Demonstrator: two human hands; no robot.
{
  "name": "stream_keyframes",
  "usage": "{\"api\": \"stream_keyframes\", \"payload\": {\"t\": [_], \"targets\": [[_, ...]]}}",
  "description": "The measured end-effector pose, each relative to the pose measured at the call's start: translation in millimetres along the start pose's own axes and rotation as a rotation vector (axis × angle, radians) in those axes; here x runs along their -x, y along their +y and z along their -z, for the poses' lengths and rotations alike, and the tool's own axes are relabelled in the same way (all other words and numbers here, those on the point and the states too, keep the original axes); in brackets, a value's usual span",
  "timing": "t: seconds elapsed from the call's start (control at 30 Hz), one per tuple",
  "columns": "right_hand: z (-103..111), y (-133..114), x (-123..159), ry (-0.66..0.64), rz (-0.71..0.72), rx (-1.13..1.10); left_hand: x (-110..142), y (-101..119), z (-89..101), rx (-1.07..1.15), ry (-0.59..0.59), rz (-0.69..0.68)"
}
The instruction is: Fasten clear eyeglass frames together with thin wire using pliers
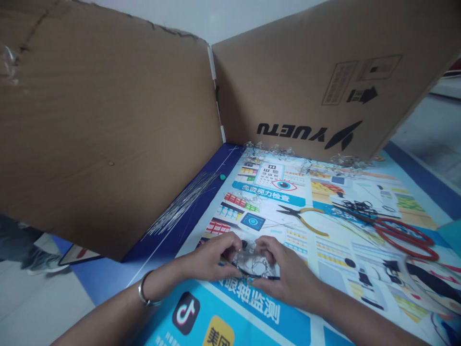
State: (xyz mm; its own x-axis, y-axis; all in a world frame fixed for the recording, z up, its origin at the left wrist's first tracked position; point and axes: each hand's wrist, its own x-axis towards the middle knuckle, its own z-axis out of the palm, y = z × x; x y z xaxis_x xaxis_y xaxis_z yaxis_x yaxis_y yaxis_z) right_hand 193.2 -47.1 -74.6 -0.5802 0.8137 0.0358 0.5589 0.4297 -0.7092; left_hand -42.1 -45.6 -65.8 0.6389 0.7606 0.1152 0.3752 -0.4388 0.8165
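Note:
Both hands hold one small piece between them, low in the middle of the view: a dark band with thin looped wire and clear glassy bits (257, 265). My left hand (219, 257) pinches its left end, with thumb and fingers bent. Around the right end, the thumb and fingers of my right hand (283, 271) are closed. The fingers partly hide the band. Beyond the hands on the printed sheet (266, 221) lie pliers (306, 218) with yellow handles, jaws pointing left.
Red-handled scissors (406, 235) lie right, near a pile of black rings (360, 207). Thin wires (187, 197) lie along the left cardboard wall (108, 120). Clear glassy pieces (273, 149) line the foot of the back cardboard wall (288, 91). A small green thing (222, 177) lies near the corner.

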Motion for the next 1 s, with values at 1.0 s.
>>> {"api": "stream_keyframes", "payload": {"t": [1.0], "targets": [[-8.0, 12.4, -4.3, 0.068, 0.248, 0.067, 1.5, -6.1, -5.3, -0.248, 0.082, -0.170]]}}
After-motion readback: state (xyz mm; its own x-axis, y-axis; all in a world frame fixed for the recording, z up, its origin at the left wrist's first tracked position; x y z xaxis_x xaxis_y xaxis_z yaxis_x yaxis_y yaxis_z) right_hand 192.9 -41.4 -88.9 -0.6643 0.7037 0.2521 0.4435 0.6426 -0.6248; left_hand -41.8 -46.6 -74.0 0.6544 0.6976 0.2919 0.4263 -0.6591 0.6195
